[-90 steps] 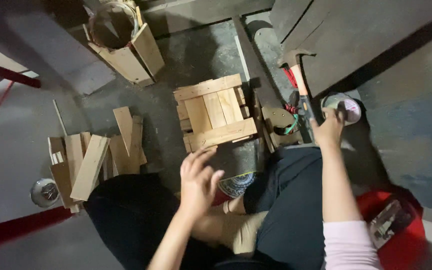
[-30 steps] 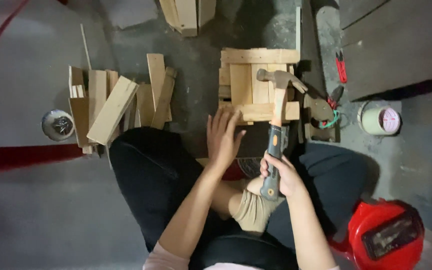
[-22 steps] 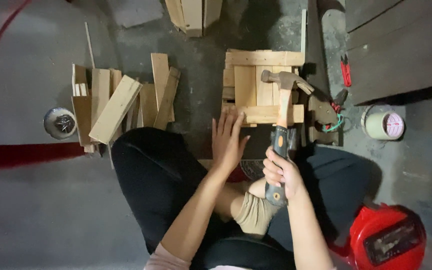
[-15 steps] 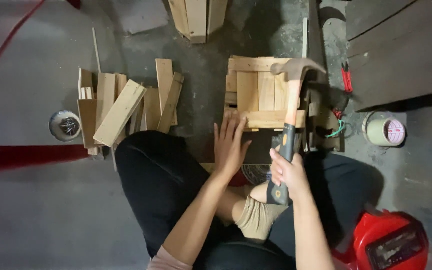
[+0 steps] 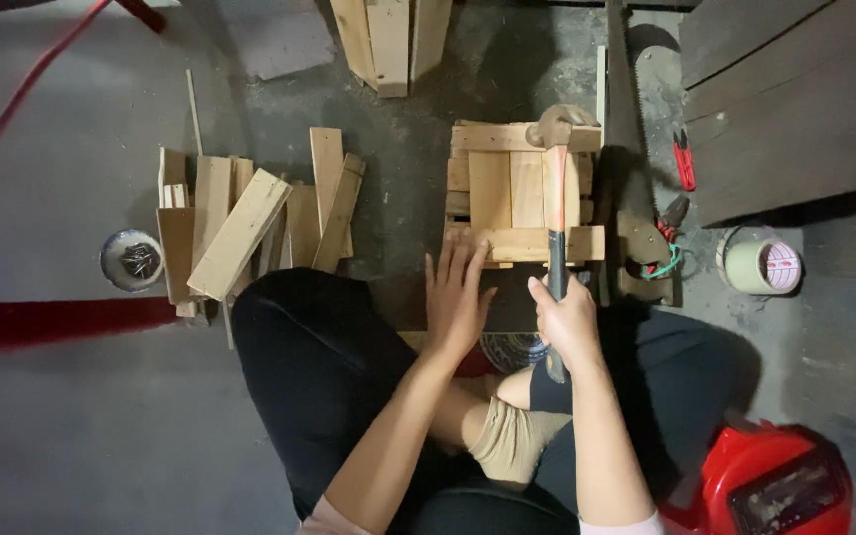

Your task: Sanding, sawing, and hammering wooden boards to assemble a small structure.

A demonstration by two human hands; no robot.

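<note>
The right hand (image 5: 569, 322) was closed around the handle of a hammer (image 5: 556, 188), whose head lay over the far edge of a small wooden slat frame (image 5: 517, 193) on the floor. The left hand (image 5: 458, 297) lay open, fingers spread, at the frame's near edge. Loose wooden slats (image 5: 250, 223) were piled well to the left.

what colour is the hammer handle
The hammer handle is orange-red near the head and black at the grip, where the right hand holds it; head view.
</note>
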